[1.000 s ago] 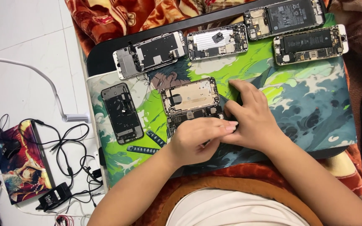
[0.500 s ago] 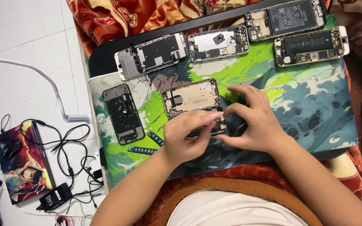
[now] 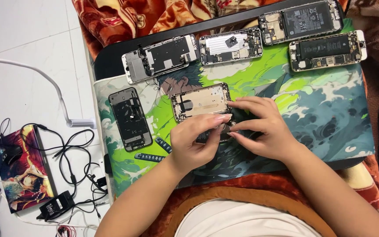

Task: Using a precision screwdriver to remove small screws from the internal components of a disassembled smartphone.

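Note:
An opened phone with a gold inner frame (image 3: 200,103) lies in the middle of the green picture mat (image 3: 312,109). A dark flat phone part (image 3: 208,138) lies against its near edge, mostly covered by my fingers. My left hand (image 3: 191,145) pinches this dark part from the left, thumb and fingers closed over it. From the right, my right hand (image 3: 262,127) grips the same part. Its upper fingers reach across to the right end of the gold frame. The fingertips of both hands meet over the part.
Several other opened phones lie along the mat's far edge: (image 3: 161,57), (image 3: 231,46), (image 3: 301,19), (image 3: 327,50). A dark phone shell (image 3: 130,118) lies at the left. A black board (image 3: 110,66) sits under the mat. Tangled cables and a charger (image 3: 62,175) and a colourful box (image 3: 20,169) lie on the floor.
My left hand has opened from a fist over the phone's near edge to a pinch on the dark part. The right hand's fingers have spread toward the gold frame.

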